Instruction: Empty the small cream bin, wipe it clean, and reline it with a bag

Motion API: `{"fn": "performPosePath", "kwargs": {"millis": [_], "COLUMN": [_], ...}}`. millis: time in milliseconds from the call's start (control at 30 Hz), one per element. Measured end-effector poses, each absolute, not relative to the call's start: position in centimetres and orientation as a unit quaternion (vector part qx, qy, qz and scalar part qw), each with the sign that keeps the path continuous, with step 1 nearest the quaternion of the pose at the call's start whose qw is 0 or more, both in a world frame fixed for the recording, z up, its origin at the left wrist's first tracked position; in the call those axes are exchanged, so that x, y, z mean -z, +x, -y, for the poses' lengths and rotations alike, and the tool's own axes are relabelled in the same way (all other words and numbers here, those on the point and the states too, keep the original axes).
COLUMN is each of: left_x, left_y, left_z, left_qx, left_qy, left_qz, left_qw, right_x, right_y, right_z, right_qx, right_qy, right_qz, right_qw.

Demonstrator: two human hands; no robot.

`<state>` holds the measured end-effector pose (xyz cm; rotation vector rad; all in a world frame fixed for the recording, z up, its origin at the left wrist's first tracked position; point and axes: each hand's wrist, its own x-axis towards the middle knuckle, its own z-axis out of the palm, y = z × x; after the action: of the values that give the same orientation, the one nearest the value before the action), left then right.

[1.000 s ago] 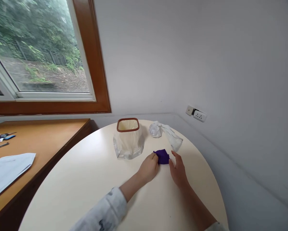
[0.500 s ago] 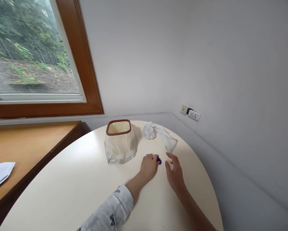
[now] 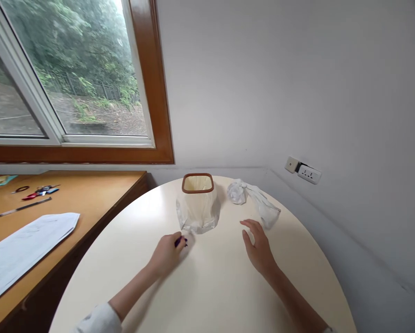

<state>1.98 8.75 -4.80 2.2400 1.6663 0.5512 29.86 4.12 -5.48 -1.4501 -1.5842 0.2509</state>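
Observation:
My left hand (image 3: pixel 166 254) is closed around a small dark purple piece (image 3: pixel 180 241), most of it hidden by the fingers; its kind I cannot make out. The hand is over the round cream table (image 3: pixel 210 291), in front of a small bin (image 3: pixel 198 191) with a brown rim and a pale plastic liner (image 3: pixel 198 215) hanging down its outside. To the right, my right hand (image 3: pixel 259 247) is open, thumb and fingers apart, with nothing in it. Just beyond its fingers lies a knotted white plastic bag (image 3: pixel 261 203), which it does not visibly touch.
A wooden desk (image 3: pixel 100 185) stands at the left, bearing white paper (image 3: pixel 37 236), a pen (image 3: pixel 23 207) and keys (image 3: pixel 46 189). Behind the table are the wall, a wood-framed window (image 3: pixel 162 92) and a power socket (image 3: pixel 309 174).
My left hand has moved left, away from my right hand, carrying the purple piece to the front of the bin. The view has turned left, showing more of the desk.

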Motion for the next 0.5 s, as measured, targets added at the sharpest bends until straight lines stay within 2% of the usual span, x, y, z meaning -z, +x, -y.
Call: {"fn": "performPosePath", "kwargs": {"millis": [100, 233, 367, 500], "left_x": [4.0, 3.0, 2.7, 2.4], "left_y": [-1.2, -3.2, -3.9, -3.8], "left_z": [-9.8, -11.4, -12.7, -13.8], "left_qx": [-0.285, -0.304, -0.327, -0.335], "left_qy": [0.705, 0.685, 0.688, 0.691], "left_qz": [-0.621, -0.630, -0.616, -0.613], "left_qw": [0.189, 0.204, 0.201, 0.186], "right_x": [1.9, -1.9, -2.3, -1.7], "right_y": [26.8, 22.9, 21.0, 20.7], "right_z": [-7.4, -12.7, -16.6, -17.6], "right_qx": [-0.091, -0.096, -0.107, -0.108], "right_qy": [-0.553, -0.532, -0.526, -0.511], "right_qz": [0.702, 0.749, 0.768, 0.770], "right_qw": [0.439, 0.382, 0.349, 0.367]}}
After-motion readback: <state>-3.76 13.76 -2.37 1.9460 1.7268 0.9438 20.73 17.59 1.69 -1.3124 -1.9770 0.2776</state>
